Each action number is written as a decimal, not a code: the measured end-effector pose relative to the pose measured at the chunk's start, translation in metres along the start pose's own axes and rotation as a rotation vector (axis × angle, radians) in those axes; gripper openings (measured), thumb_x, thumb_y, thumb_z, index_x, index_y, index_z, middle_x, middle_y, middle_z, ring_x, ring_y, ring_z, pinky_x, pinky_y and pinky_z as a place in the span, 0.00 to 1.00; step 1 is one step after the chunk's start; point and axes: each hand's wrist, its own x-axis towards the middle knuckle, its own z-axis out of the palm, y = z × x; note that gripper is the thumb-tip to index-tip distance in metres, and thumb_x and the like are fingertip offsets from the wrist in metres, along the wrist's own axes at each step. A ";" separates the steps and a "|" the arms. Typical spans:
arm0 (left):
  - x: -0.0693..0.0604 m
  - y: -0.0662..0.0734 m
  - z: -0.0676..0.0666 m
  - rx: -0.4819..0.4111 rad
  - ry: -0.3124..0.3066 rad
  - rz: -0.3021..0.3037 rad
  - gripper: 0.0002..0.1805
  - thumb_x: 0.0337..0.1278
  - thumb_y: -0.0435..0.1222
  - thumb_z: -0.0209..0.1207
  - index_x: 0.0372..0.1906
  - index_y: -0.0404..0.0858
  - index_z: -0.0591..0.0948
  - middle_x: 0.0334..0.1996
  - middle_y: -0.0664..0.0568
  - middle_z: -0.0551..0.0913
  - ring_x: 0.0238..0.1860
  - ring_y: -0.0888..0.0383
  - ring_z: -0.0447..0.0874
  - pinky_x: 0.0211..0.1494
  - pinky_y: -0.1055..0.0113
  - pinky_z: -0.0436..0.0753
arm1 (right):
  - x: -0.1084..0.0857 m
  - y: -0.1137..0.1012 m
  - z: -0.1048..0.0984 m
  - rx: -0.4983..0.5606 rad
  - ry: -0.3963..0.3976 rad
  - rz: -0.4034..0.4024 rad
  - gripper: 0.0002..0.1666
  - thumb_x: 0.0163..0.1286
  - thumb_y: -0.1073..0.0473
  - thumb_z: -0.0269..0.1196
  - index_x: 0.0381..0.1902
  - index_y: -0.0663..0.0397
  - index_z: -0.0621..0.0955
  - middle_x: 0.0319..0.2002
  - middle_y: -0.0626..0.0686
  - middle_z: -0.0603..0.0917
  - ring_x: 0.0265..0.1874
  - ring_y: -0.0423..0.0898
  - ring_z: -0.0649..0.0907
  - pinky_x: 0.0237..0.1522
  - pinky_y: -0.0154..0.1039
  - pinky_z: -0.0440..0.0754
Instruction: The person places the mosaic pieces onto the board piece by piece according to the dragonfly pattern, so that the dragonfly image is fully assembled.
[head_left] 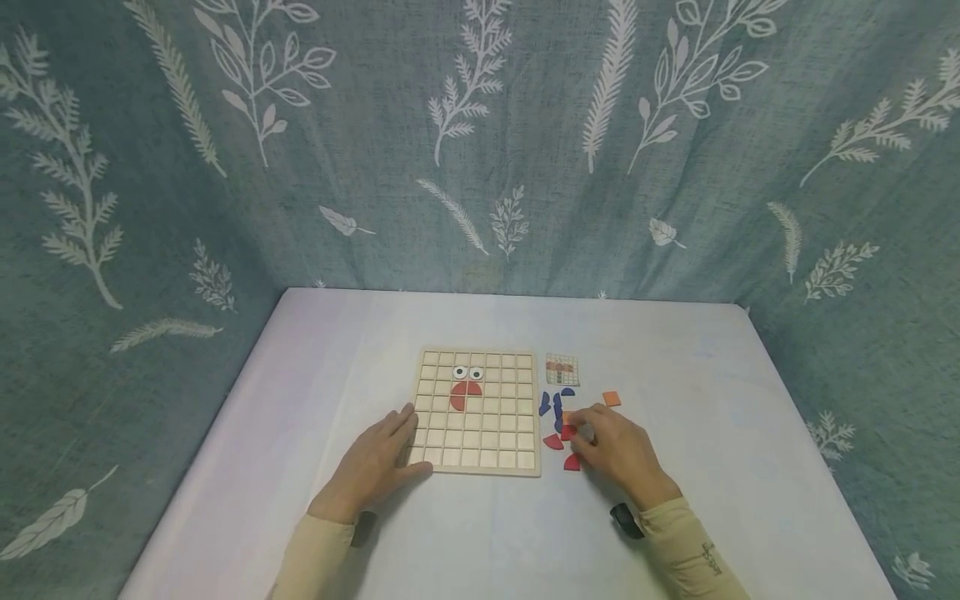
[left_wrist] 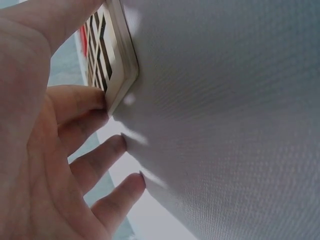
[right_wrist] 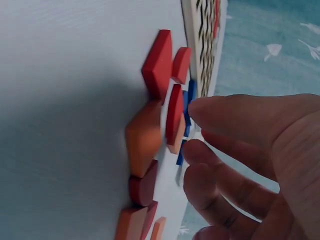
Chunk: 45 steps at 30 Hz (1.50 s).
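A wooden grid board [head_left: 507, 433] lies on the table. On it sit two eye tiles [head_left: 461, 372] and several red quarter-round pieces [head_left: 457, 403]. My left hand [head_left: 378, 458] rests at the board's near left corner, fingers along the left edge and thumb at the front edge. To the right of the board, my right hand [head_left: 618, 446] hovers over loose pieces, fingers bent. In the right wrist view, thumb and index fingertip stand apart with no piece visible between them. Red pieces [right_wrist: 157, 67], an orange piece [right_wrist: 145, 137] and blue pieces [head_left: 557, 406] lie around it.
A small pattern card [head_left: 562, 369] lies right of the board's upper corner. One orange square [head_left: 611, 398] sits apart beyond the right hand. The white table [head_left: 480, 550] is backed by a leaf-patterned curtain [head_left: 390, 208].
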 end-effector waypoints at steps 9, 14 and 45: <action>0.001 0.002 -0.002 -0.018 -0.011 -0.012 0.45 0.53 0.49 0.73 0.68 0.24 0.72 0.70 0.32 0.71 0.66 0.33 0.72 0.70 0.43 0.72 | -0.001 0.003 0.004 0.002 -0.016 -0.021 0.12 0.57 0.61 0.74 0.40 0.49 0.87 0.38 0.47 0.86 0.30 0.42 0.79 0.32 0.39 0.84; 0.000 0.002 -0.002 -0.030 -0.030 -0.023 0.45 0.54 0.49 0.73 0.68 0.24 0.71 0.70 0.32 0.70 0.67 0.32 0.71 0.71 0.43 0.71 | 0.000 0.004 0.007 -0.015 -0.013 -0.039 0.12 0.55 0.61 0.76 0.38 0.48 0.87 0.33 0.44 0.84 0.27 0.40 0.76 0.29 0.36 0.81; 0.000 0.001 0.001 -0.022 -0.072 -0.096 0.48 0.54 0.53 0.72 0.72 0.28 0.69 0.73 0.36 0.67 0.70 0.35 0.68 0.74 0.45 0.68 | 0.004 0.001 0.011 -0.107 -0.004 -0.057 0.11 0.54 0.54 0.78 0.33 0.48 0.87 0.27 0.43 0.79 0.23 0.38 0.73 0.25 0.33 0.77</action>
